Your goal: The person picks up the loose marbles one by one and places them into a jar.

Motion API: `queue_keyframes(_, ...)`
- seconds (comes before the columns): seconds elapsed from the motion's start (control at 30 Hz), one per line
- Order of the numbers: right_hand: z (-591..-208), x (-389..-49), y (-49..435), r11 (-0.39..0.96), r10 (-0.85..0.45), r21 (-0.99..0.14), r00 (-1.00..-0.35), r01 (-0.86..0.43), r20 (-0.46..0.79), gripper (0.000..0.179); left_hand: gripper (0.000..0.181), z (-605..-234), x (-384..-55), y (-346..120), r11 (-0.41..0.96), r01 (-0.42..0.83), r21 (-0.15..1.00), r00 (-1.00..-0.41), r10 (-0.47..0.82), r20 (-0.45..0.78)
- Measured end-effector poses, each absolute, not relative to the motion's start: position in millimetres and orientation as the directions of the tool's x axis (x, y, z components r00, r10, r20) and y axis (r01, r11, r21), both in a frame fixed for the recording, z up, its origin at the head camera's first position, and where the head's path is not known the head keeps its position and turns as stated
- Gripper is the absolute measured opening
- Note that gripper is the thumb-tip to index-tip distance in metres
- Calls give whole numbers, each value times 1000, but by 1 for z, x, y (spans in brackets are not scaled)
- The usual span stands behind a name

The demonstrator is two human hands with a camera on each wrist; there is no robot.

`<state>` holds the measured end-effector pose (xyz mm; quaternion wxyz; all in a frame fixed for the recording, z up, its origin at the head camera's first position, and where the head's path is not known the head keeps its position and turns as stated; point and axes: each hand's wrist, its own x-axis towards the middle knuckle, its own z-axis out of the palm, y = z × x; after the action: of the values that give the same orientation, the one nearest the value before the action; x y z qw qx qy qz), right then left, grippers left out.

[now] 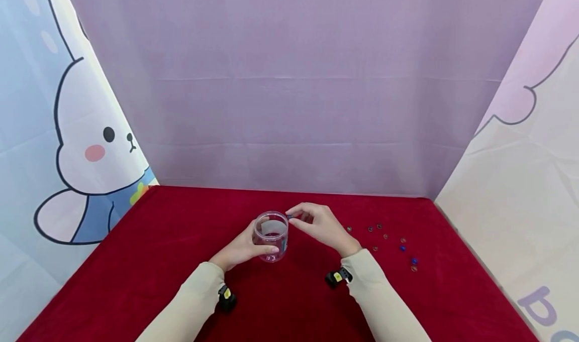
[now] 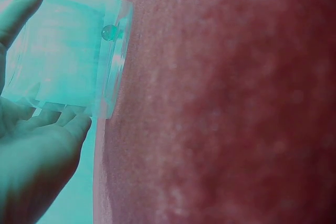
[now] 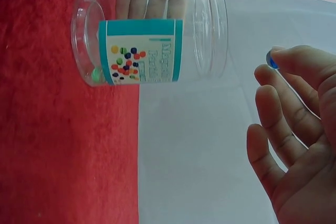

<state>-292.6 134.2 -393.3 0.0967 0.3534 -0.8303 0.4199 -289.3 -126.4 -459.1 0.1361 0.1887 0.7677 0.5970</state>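
Observation:
My left hand [image 1: 241, 246] grips a clear plastic jar [image 1: 273, 257] around its side, with the thumb across the front. The jar has no lid on it. A label [image 3: 140, 51] with coloured dots is on its wall, and a small green marble [image 3: 96, 74] lies at its bottom. Just right of the rim, my right hand [image 1: 320, 225] pinches a blue marble [image 3: 273, 60] between thumb and index finger; the other fingers are loosely bent. In the left wrist view, the left fingers pass beneath the jar [image 2: 68, 51], and the marble shows through its base.
Several small marbles [image 1: 402, 248], some blue and some clear or brownish, lie scattered on the red cloth [image 1: 289, 302] to the right. A plain curtain [image 1: 289, 106] closes off the back, with printed cloths at both sides.

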Motion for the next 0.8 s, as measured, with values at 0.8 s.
queue_keyframes(0.8, -399, -297, 113, 418, -515, -623, -737, -661, 437, 20, 91, -458, -287, -128, 221, 112, 969, -897, 443, 3)
